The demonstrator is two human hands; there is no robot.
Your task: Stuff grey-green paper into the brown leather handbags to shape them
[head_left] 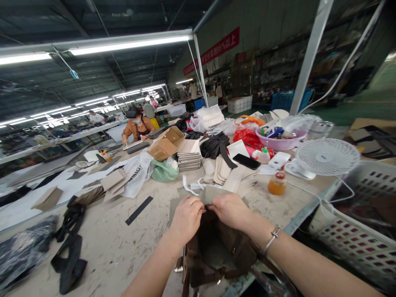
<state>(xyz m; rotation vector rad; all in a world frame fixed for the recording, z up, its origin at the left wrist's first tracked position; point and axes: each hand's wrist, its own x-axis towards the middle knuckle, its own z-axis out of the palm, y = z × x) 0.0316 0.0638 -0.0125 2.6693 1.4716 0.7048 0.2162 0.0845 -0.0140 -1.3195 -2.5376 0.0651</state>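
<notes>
A dark brown bag [216,251] with straps and metal buckles lies at the near edge of the worktable [123,243]. My left hand [186,217] and my right hand [230,211] are both closed on the bag's top edge, knuckles almost touching. A bracelet sits on my right wrist. A flat beige card piece [216,192] lies just beyond my hands.
Stacks of beige card pieces [189,156], black straps [69,247], a black phone [246,161], an orange bottle [277,183], a white fan [327,157], a pink bowl [280,142] and a white basket [368,214] surround me. A person [137,126] works at the far end.
</notes>
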